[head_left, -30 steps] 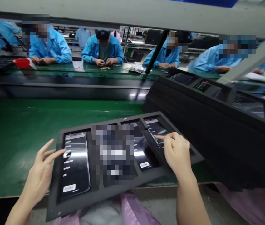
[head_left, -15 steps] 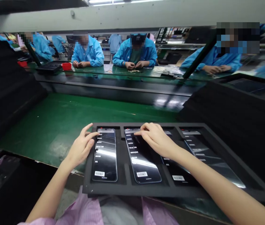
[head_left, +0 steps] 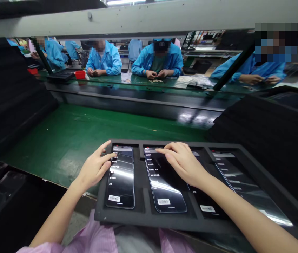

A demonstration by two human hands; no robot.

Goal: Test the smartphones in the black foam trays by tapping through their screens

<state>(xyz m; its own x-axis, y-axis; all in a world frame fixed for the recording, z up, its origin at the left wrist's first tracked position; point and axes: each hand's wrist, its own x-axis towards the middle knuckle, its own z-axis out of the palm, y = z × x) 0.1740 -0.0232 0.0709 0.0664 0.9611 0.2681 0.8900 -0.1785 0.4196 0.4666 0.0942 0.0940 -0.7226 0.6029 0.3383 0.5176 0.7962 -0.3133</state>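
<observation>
A black foam tray (head_left: 140, 214) lies at the near edge of the green bench and holds several phones with lit menu screens. My left hand (head_left: 94, 167) rests at the tray's left rim, fingers apart, a fingertip on the leftmost phone (head_left: 121, 177). My right hand (head_left: 181, 161) reaches across the tray, fingers stretched out, with a fingertip on the upper screen of the second phone (head_left: 164, 184). My right forearm covers part of the third phone (head_left: 204, 200). A fourth phone (head_left: 240, 186) lies at the tray's right end. Neither hand holds anything.
Tall stacks of black trays stand at the right (head_left: 270, 137) and the left (head_left: 9, 98). The green bench surface (head_left: 67, 137) stretches ahead to a dark conveyor rail (head_left: 138, 100). Several people in blue coats (head_left: 159, 59) work at the far bench. A red bin (head_left: 80, 74) sits there.
My view swung left and the tray now lies square before me. My right hand moved from the rightmost phones to the second phone; my left hand moved onto the leftmost phone's screen.
</observation>
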